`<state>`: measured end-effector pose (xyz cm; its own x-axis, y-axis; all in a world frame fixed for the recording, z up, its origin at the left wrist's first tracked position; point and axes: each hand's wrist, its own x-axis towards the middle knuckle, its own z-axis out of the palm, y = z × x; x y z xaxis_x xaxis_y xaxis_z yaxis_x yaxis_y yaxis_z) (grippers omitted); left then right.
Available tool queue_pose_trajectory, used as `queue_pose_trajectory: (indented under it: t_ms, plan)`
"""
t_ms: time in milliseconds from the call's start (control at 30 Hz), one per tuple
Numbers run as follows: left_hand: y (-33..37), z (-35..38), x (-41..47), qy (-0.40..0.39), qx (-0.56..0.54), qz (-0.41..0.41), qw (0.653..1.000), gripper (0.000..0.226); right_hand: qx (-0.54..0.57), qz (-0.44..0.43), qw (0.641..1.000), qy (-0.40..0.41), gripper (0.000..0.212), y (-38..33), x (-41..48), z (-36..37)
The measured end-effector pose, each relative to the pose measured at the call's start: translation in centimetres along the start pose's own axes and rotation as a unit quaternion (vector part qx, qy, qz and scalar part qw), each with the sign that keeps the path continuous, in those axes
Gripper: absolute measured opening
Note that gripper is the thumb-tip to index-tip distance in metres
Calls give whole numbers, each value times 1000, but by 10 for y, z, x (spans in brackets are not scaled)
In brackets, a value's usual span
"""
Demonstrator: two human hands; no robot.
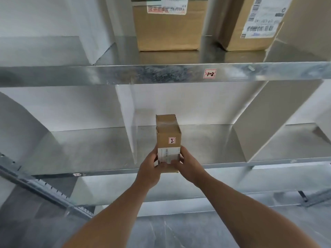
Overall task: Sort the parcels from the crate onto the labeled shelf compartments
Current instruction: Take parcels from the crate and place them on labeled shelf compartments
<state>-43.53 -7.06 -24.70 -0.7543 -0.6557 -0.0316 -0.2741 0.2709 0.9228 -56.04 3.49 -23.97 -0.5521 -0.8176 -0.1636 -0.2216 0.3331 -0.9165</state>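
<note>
Both grips are clamped on the parcel point(168, 133). The left grip point(152, 167) wraps its near left corner and the right grip point(188, 163) its near right side, with thumbs over the white slip on top. The parcel lies lengthwise, reaching away from them into the middle shelf point(232, 165). It sits between the thin divider point(128, 119) on the left and the cardboard divider point(265, 122) on the right, and nearer the left one. Its near end juts past the shelf's near lip. Whether its base rests on the metal or hangs just above it, I cannot tell.

The main risk is letting go too soon. With the near end overhanging, the parcel could tip back off the lip and fall to the floor. Since it is held only at the near end, the far end could also dip and snag.

A wrong slot is the other risk. The parcel's red tag point(172, 140) is too blurred to read, and the "1-2" tag point(210, 73) sits on the upper shelf's edge, so the match is unconfirmed.
</note>
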Motion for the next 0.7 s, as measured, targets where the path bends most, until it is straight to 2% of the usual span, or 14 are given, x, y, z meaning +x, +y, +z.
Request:
queue_pose_trajectory:
  t_ms: [200,700]
  plan:
    - [-7,18,15,43,36,-36,998,46,-64,-6,998,13,36,17,20,-2]
    - [-12,19,63,52,74,-53,995,44,-99,3,994,35,39,7,62,-5]
